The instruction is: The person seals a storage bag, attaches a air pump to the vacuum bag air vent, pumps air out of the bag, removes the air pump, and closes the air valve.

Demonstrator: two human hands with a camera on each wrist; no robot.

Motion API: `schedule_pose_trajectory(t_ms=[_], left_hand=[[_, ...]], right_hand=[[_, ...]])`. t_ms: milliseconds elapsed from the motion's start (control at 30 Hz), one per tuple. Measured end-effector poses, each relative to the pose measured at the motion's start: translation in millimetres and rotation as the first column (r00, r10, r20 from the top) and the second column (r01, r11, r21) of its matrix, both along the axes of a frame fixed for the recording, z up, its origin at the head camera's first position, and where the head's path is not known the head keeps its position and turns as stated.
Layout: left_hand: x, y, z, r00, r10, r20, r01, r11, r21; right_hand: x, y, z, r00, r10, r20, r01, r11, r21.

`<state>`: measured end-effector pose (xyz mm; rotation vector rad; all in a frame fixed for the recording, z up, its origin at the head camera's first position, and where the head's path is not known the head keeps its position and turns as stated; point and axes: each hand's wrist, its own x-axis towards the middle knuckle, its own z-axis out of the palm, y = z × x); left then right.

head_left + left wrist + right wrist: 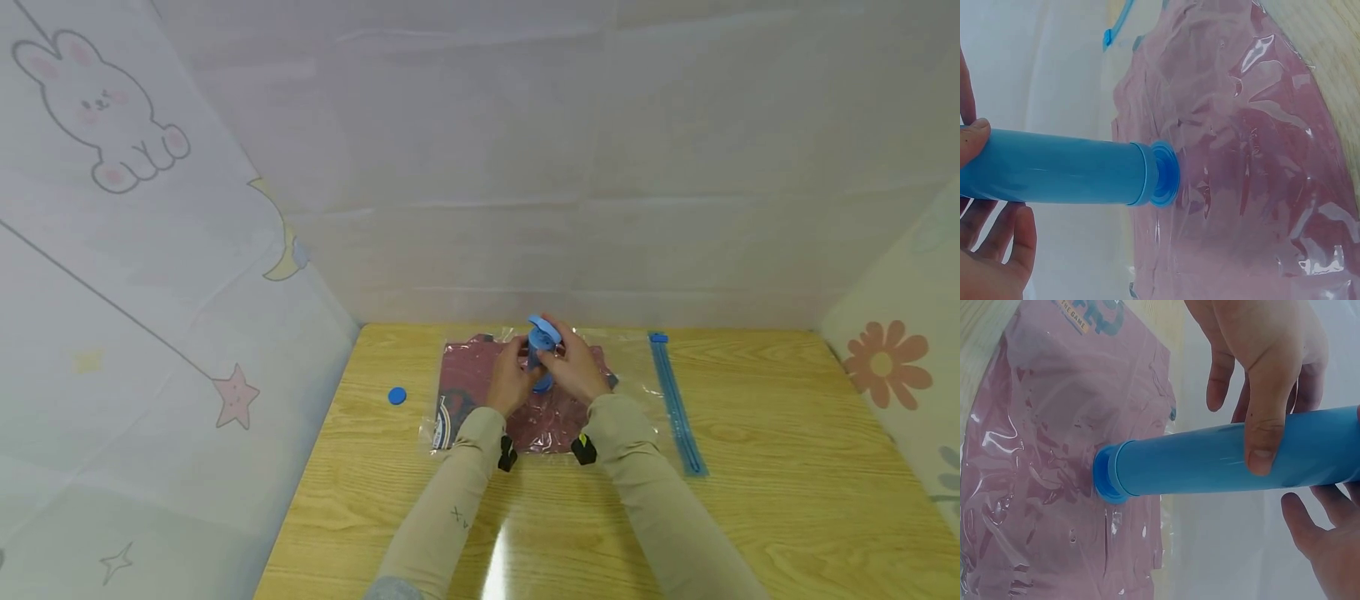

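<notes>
A blue hand pump (pixel 1066 167) stands upright on the round blue valve (pixel 1169 175) of a clear storage bag (pixel 633 367). Inside the bag lies a flattened dark pink garment (pixel 1054 425) with printed lettering, under wrinkled plastic. My left hand (pixel 512 382) grips the pump's barrel, its thumb along the side in the right wrist view. Around the barrel's upper part curl the fingers of my right hand (pixel 576 367), just below the light blue handle (pixel 546 327). The pump's top lies outside both wrist views.
A round blue cap (pixel 397 396) lies left of the bag on the wooden table (pixel 765 433). The bag's blue zip strip (pixel 677 408) runs along its right end, with a slider (pixel 658 337) at the far corner. White sheets (pixel 480 167) enclose the back and sides.
</notes>
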<state>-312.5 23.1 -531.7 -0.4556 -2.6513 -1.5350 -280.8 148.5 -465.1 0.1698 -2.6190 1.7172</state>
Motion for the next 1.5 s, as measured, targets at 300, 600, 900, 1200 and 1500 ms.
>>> schedule_pose_trajectory(t_ms=[300, 600, 900, 1200, 1500], left_hand=[[-3.8, -0.2, -1.6, 1.0, -0.001, -0.012, 0.001, 1.0, -0.014], [-4.6, -3.6, -1.0, 0.998, -0.027, -0.059, 0.025, 0.999, -0.03], [0.3, -5.0, 1.4, 0.989, -0.072, -0.133, 0.047, 0.983, -0.18], [5.3, 4.3, 10.4, 0.996, -0.077, -0.045, 0.072, 0.99, -0.119], [11.5, 15.5, 6.6, 0.988, -0.114, 0.108, 0.118, 0.993, -0.031]], right_hand=[[-0.6, 5.2, -0.7, 1.0, 0.004, 0.014, -0.004, 1.0, 0.023], [-2.0, 21.7, -8.0, 0.99, -0.115, 0.077, 0.114, 0.993, 0.023], [6.3, 43.4, -25.8, 0.996, -0.059, 0.066, 0.055, 0.997, 0.062], [14.9, 48.9, -41.3, 0.986, 0.088, 0.138, -0.083, 0.996, -0.043], [23.0, 47.7, -56.5, 0.981, 0.093, 0.17, -0.092, 0.996, -0.009]])
